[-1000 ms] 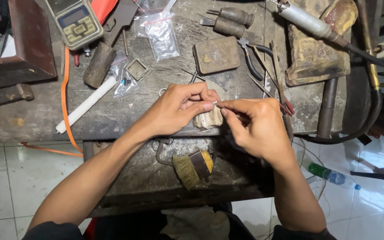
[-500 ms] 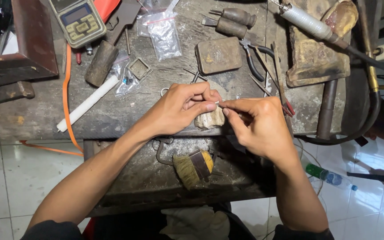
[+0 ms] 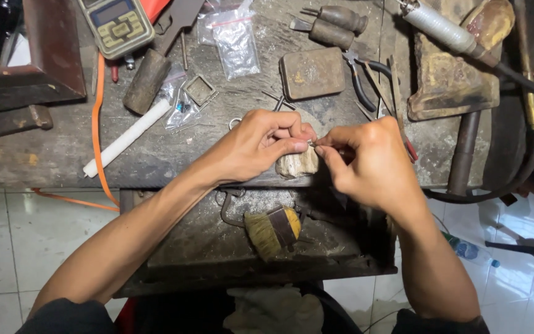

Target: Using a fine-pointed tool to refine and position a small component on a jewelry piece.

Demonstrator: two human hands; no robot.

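Observation:
My left hand (image 3: pixel 261 145) and my right hand (image 3: pixel 369 164) meet over a worn wooden bench peg (image 3: pixel 296 164) at the front edge of the workbench (image 3: pixel 50 158). Between the fingertips of both hands sits a tiny silvery metal piece (image 3: pixel 311 143), too small to make out its shape. My left thumb and forefinger pinch it from the left. The fingers of my right hand close on it from the right, possibly with a thin tool that is mostly hidden by the hand.
A pocket scale (image 3: pixel 115 25), small plastic bags (image 3: pixel 236 40), a white rod (image 3: pixel 128 137), an orange cable (image 3: pixel 97 124), a metal block (image 3: pixel 312 73), pliers (image 3: pixel 363 83) and wooden-handled tools (image 3: pixel 335 25) lie on the bench. A brush (image 3: pixel 273 230) rests in the tray below. A torch hose (image 3: pixel 514 179) curves at right.
Both hands stay together at the peg with only small finger shifts. The view has drifted slightly.

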